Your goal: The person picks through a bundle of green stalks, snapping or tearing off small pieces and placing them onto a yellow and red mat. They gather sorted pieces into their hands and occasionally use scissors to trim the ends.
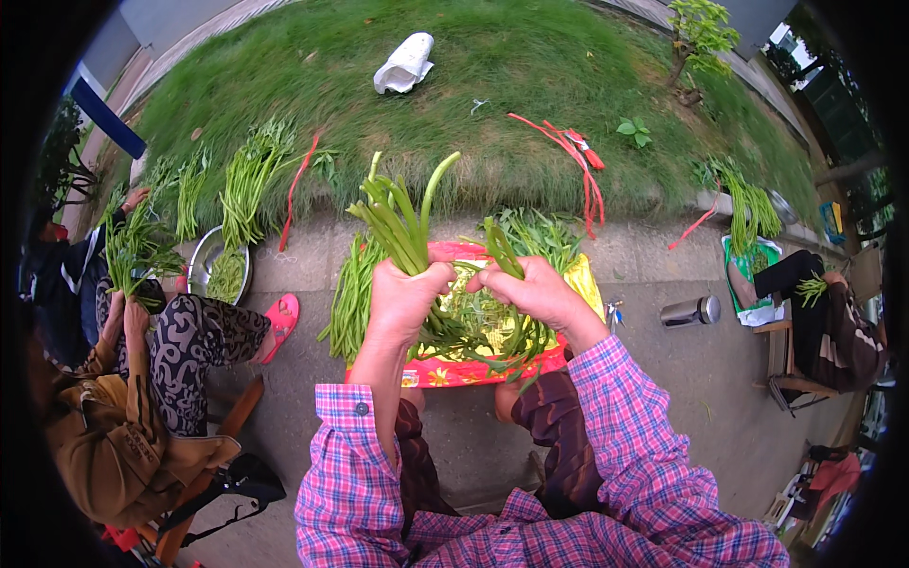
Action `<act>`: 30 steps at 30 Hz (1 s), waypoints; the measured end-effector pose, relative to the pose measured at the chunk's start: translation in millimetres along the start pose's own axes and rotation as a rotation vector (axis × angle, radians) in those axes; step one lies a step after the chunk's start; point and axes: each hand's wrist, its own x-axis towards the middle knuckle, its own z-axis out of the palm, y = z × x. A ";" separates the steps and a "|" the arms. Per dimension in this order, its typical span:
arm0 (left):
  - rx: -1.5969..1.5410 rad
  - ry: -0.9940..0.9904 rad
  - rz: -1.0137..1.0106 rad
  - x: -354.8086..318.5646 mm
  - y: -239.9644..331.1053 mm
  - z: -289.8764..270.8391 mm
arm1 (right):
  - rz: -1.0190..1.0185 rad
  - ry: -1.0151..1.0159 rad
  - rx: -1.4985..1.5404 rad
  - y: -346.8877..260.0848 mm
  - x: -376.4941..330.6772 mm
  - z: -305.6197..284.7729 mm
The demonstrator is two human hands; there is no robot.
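Observation:
My left hand (401, 301) is closed round a bunch of water spinach (396, 225), its thick cut stems pointing up and away from me. In my right hand (544, 295) a smaller bundle of water spinach stems (500, 248) is gripped, with leaves hanging below. Both hands are close together above a red and yellow plastic sheet or bag (445, 371) across my lap front. Loose leaves lie on it, partly hidden by my hands. More long stems (352, 308) lie along its left side, and leafy tops (544, 237) rest at its far edge.
At left, a person (142, 398) handles greens beside a metal basin (243, 275). Another person (843, 322) sits at right near a green-and-white bag (748, 275). A steel flask (689, 312) lies on the pavement. Red ties (301, 185) and a white bag (405, 64) lie beyond.

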 end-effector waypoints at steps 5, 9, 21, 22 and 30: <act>-0.271 0.034 0.004 6.8 -4.8 -5.2 | 0.157 -0.030 0.172 -4.4 -1.8 -8.3; -0.421 0.062 0.011 8.7 16.8 -33.7 | 0.166 0.089 0.283 10.0 -0.7 -29.9; -0.122 -0.240 -0.093 5.2 -1.3 -10.3 | -0.062 0.098 0.437 10.6 9.0 -4.6; -0.129 -0.255 -0.095 6.2 -4.9 -9.1 | -0.061 0.089 0.455 9.2 9.0 -3.8; -0.074 -0.302 -0.121 -3.5 -13.2 4.4 | -0.064 0.247 0.737 4.4 7.7 7.9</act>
